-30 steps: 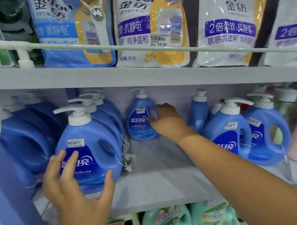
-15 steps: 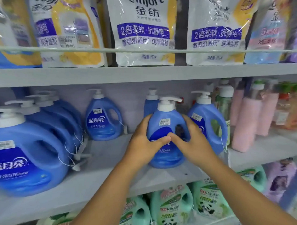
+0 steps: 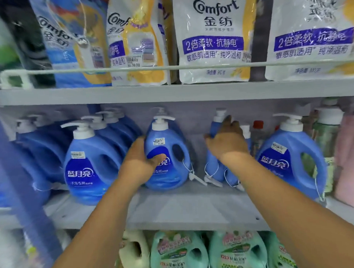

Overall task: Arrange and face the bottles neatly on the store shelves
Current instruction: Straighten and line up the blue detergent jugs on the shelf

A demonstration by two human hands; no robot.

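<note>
While both hands work the middle shelf (image 3: 194, 209), the held bottle (image 3: 166, 154) stands upright at its centre, label and price sticker facing out, handle to the right. Left hand (image 3: 141, 161): wrapped round the bottle's left flank, thumb laid across the label front, other fingers hidden behind; the bottle sits in the crook between them. Right hand (image 3: 225, 142): reached further back, fingers curled round a slim bottle (image 3: 214, 162) standing edge-on near the shelf's rear; fingertips lie beside its white pump. Whether the grip is firm cannot be told.

Blue pump bottles, front row: three counted — the left bottle (image 3: 87, 167), the held bottle, the right bottle (image 3: 289, 162). More stand behind the left bottle in rows; the count is unclear through blur. White tags (image 3: 197, 178) on strings hang from several.

Upper shelf: four pouches (image 3: 215, 38), upright behind a rail (image 3: 169, 67).

Lower shelf: at least two green bottles (image 3: 176, 254) and one pale bottle (image 3: 132, 253) to their left.

Far right of the middle shelf: a pink bottle (image 3: 347, 162), and a clear greenish bottle (image 3: 326, 136) behind the right bottle.
</note>
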